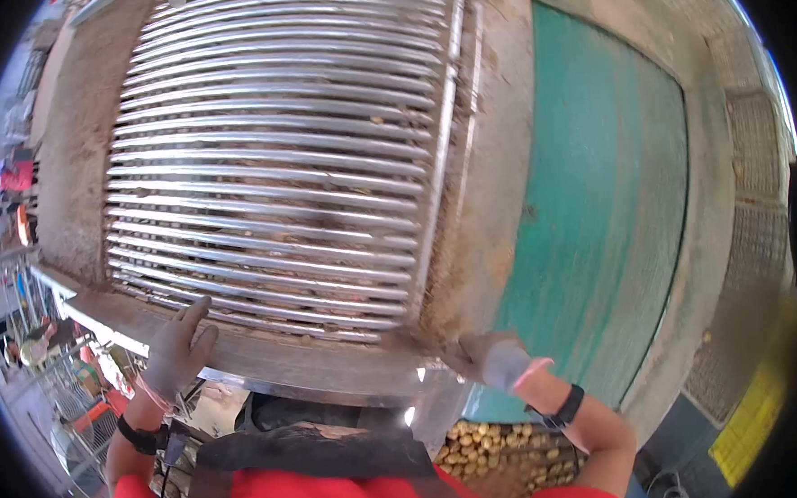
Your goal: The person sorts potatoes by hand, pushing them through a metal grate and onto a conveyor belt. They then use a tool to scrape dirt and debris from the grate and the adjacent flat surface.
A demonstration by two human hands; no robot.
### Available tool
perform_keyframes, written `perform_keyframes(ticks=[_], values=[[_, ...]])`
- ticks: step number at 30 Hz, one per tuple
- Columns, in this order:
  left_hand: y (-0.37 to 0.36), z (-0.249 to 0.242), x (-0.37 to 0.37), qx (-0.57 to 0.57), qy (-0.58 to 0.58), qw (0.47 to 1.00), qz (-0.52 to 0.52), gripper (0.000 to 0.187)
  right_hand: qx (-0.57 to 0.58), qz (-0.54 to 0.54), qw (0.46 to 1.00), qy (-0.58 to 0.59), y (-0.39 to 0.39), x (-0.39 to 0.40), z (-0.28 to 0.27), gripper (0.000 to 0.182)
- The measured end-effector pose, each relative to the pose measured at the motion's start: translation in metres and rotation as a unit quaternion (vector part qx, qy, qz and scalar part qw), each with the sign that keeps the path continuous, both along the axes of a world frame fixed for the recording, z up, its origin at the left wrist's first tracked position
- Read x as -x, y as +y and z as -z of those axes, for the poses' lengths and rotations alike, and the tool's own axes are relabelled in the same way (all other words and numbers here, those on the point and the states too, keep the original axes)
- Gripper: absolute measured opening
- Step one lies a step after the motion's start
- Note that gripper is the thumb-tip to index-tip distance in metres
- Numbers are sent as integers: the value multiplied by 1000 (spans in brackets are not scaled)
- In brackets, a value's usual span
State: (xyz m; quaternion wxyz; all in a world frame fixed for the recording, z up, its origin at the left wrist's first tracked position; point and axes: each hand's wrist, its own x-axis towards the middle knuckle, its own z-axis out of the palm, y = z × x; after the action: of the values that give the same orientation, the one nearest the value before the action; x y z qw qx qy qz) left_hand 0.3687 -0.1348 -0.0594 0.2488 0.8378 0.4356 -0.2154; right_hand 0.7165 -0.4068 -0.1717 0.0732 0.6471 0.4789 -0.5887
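My left hand (180, 349), in a dirty grey-brown glove, lies on the near metal edge (269, 355) of a roller conveyor (269, 193), fingers stretched out and holding nothing that I can see. My right hand (493, 359), gloved too, is at the near right corner of the rollers, beside a green belt (603, 202). Motion smears its fingers. A dark brown blur (408, 340) lies just left of them; I cannot make out what it is. Soil and plant bits lie on and between the shiny rollers.
Many potatoes (472, 448) lie below the green belt's near end. Pale crates (753, 140) stand along the right, with a yellow crate (759, 428) at lower right. People (18, 174) and metal racks (74, 415) are at the far left.
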Motion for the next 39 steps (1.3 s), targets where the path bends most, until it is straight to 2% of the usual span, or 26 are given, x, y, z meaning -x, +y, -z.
perform_keyframes(ticks=[2, 5, 7, 9, 11, 12, 13, 14, 17, 19, 20, 21, 22, 25, 29, 30, 33, 35, 36, 37, 38, 39], values=[[2, 0, 28, -89, -21, 993, -73, 46, -61, 27, 998, -1, 2, -3, -11, 49], [16, -8, 70, -268, 31, 959, -91, 46, -107, 99, 989, -12, 1, -3, -25, 43], [25, -19, 90, -293, 28, 950, -107, 45, -189, 159, 967, -63, -3, 5, -31, 42], [31, -23, 106, -349, 35, 931, -100, 47, -175, -21, 973, -152, -23, 14, 7, 37], [44, -20, 130, -347, 17, 932, -106, 50, -69, -164, 980, -92, 1, 32, 4, 24], [49, -23, 136, -360, -5, 926, -115, 51, -106, -49, 993, 13, 13, 38, -3, 26], [53, -25, 142, -368, -28, 922, -119, 52, -131, 68, 982, 122, 21, 44, -12, 28], [58, -27, 149, -372, -53, 919, -120, 53, -147, 185, 945, 227, 35, 53, -27, 31], [69, -31, 173, -377, -85, 914, -126, 53, -131, 282, 937, 161, 112, 72, -58, 38], [84, -34, 197, -381, -113, 908, -134, 53, -333, 121, 935, 19, 157, 99, -58, 49], [94, -35, 211, -395, -119, 900, -141, 52, -256, 212, 935, 121, 176, 119, -70, 48], [105, -38, 225, -409, -122, 892, -148, 52, -171, 298, 913, 221, 200, 144, -87, 48], [120, -42, 238, -428, -128, 882, -153, 50, -159, 301, 917, 207, 228, 166, -96, 48], [166, -52, 278, -416, -185, 879, -145, 48, -190, 293, 919, 182, 291, 224, -85, 50], [219, -49, 311, -315, -283, 895, -137, 48, -328, 234, 906, 132, 360, 278, -39, 51], [227, -46, 311, -306, -342, 878, -135, 44, -364, 209, 902, 100, 375, 288, -24, 50], [234, -28, 326, -179, -440, 873, -112, 38, -375, 116, 919, 23, 413, 329, -66, 45], [229, -26, 320, -151, -477, 842, -203, 34, -337, 126, 932, 36, 426, 340, -81, 44], [228, -24, 318, -135, -492, 825, -243, 33, -432, 97, 896, 23, 423, 323, -51, 42], [228, -18, 322, -147, -511, 816, -225, 33, -335, 200, 918, 67, 432, 317, -65, 38], [229, -9, 326, -163, -531, 804, -210, 34, -243, 313, 912, 100, 440, 310, -78, 35], [229, -1, 327, -179, -551, 790, -199, 35, -198, 398, 889, 109, 455, 306, -102, 35]])
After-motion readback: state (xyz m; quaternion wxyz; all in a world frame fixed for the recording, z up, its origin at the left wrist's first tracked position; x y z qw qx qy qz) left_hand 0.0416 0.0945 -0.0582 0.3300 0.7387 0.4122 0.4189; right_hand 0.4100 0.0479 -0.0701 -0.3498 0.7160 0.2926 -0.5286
